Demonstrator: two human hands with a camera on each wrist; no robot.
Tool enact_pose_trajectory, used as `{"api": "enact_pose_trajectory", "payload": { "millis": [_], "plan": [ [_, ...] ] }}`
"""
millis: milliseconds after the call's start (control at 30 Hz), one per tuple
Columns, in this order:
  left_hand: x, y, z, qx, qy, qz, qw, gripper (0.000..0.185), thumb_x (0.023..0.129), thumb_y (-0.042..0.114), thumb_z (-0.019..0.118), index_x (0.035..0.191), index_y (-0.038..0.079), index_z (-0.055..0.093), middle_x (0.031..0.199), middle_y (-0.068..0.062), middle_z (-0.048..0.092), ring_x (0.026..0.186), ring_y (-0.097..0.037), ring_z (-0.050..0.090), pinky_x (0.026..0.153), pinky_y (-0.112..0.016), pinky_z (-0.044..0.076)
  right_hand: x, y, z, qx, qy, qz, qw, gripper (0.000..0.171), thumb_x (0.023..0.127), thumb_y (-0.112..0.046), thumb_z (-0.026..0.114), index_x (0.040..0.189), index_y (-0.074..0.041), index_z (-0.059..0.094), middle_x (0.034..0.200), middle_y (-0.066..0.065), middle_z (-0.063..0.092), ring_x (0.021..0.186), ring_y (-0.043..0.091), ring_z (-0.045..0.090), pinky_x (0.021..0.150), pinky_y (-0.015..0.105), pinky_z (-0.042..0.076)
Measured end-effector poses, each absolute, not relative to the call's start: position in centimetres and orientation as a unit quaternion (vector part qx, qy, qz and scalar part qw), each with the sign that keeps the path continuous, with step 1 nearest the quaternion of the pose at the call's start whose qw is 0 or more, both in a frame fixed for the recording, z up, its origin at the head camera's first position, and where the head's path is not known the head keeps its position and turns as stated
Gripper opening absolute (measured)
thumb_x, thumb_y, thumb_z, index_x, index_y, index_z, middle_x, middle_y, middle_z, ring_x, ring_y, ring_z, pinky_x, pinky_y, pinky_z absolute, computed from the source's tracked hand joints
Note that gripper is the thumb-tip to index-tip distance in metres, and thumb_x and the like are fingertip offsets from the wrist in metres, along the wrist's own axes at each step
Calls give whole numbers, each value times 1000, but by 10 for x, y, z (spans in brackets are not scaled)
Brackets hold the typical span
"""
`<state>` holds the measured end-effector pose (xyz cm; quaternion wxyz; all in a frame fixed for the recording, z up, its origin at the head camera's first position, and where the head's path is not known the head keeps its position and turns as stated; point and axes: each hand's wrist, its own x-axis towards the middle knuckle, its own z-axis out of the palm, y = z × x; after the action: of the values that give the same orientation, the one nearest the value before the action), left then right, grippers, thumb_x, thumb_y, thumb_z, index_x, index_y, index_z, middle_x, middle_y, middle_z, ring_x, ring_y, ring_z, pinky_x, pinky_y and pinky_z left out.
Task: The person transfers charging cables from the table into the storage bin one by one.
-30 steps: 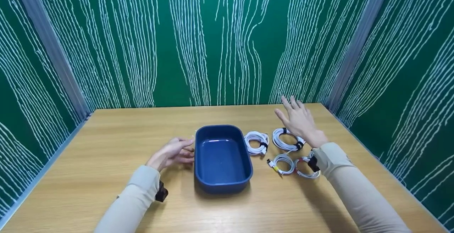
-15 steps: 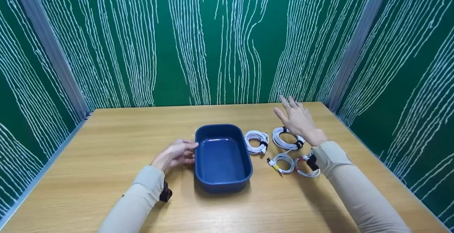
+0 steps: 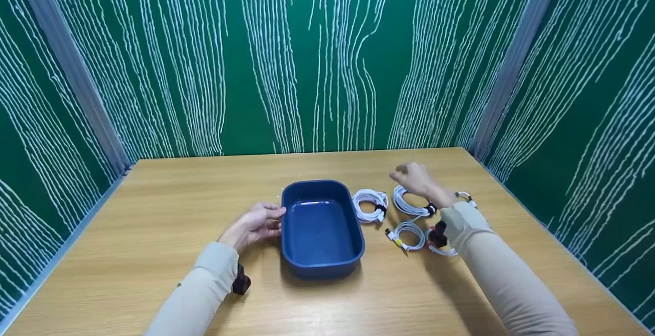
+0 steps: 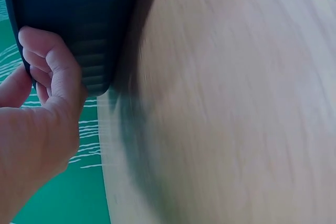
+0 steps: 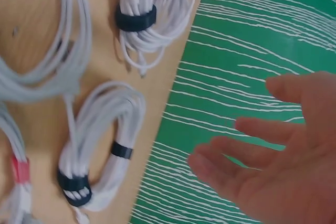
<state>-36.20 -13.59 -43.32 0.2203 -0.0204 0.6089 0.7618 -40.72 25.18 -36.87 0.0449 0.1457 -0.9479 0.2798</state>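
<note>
A dark blue plastic bin [image 3: 323, 265] stands on the table, its inside bare. My left hand [image 3: 253, 225] pinches its left rim, thumb at the inner edge and fingers against the outer wall, as the left wrist view shows. My right hand [image 3: 415, 179] hovers above the far side of a white coiled cable [image 3: 402, 205], which two black straps bind. In the right wrist view, that hand's fingers [image 5: 252, 129] are loosely bent with nothing between them. Another strapped white coil [image 3: 359, 212] lies right beside the bin.
Nearer on the wooden table [image 3: 194, 182] lie a grey cable coil with a yellow band [image 3: 420, 233] and a coil with a red band [image 3: 444, 251], partly covered by the right wrist. A further cable [image 3: 466, 198] shows behind the right sleeve. Green walls with white lines enclose the table.
My left hand has moved right and taken hold of the bin's rim. My right hand has come down and nearer, its spread fingers now bent. A cable behind the right sleeve has come into sight.
</note>
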Motion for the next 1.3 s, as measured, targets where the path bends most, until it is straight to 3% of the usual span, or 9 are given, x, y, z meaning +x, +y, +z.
{"api": "enact_pose_trajectory", "payload": {
  "millis": [67,133,233,300,367,500,700,1100,1300],
  "plan": [
    [-363,-136,-434,-21,607,763,221,7,98,5,50,91,6,52,74,-1,55,65,-13,52,62,-24,49,-409,250,-374,137,-948,288,16,46,99,-22,50,124,17,52,123,36,57,108,45,61,94,50,51],
    [-363,-135,-435,-20,605,765,221,3,98,5,50,96,4,52,74,-1,55,65,-13,51,62,-24,49,-411,249,-380,126,-946,298,-14,44,99,-21,50,120,17,54,104,30,64,85,34,66,79,41,56],
    [-363,-134,-437,-19,607,764,218,6,99,6,49,102,1,51,75,-1,55,65,-13,51,62,-25,49,-413,247,-388,101,-941,319,-58,39,98,-22,52,111,13,59,70,7,58,54,13,53,56,26,49],
    [-361,-134,-437,-17,608,764,215,7,99,6,49,104,1,51,76,-1,55,65,-13,52,63,-25,49,-414,245,-392,87,-938,324,-84,38,98,-25,53,105,11,62,59,-2,47,48,7,44,51,24,45],
    [-359,-134,-437,-16,609,765,210,6,98,7,52,102,3,51,77,0,55,66,-13,52,64,-25,50,-414,242,-396,77,-940,318,-96,39,97,-28,55,101,10,64,55,-3,49,47,9,49,51,27,49],
    [-357,-136,-436,-9,604,769,207,4,97,9,54,97,6,51,78,0,55,67,-12,53,66,-25,50,-412,234,-401,49,-948,299,-99,40,93,-32,60,93,8,66,61,4,61,55,17,61,57,34,57],
    [-360,-135,-439,-24,604,771,200,6,98,6,52,92,8,51,74,1,53,63,-11,51,62,-23,49,-410,224,-409,6,-957,270,-106,44,90,-41,63,75,1,68,62,10,65,55,21,63,51,31,50],
    [-363,-134,-440,-37,605,770,198,4,97,3,52,99,5,50,75,0,53,64,-13,51,63,-25,49,-412,216,-416,-33,-963,241,-115,41,87,-45,66,74,-6,69,72,14,72,59,22,68,49,32,52],
    [-362,-134,-437,-32,608,768,196,1,96,4,54,97,5,53,74,0,54,64,-13,52,63,-26,50,-412,215,-417,-36,-940,314,-131,31,92,-32,62,76,-6,70,74,16,73,62,26,71,49,29,50]
  ]
}}
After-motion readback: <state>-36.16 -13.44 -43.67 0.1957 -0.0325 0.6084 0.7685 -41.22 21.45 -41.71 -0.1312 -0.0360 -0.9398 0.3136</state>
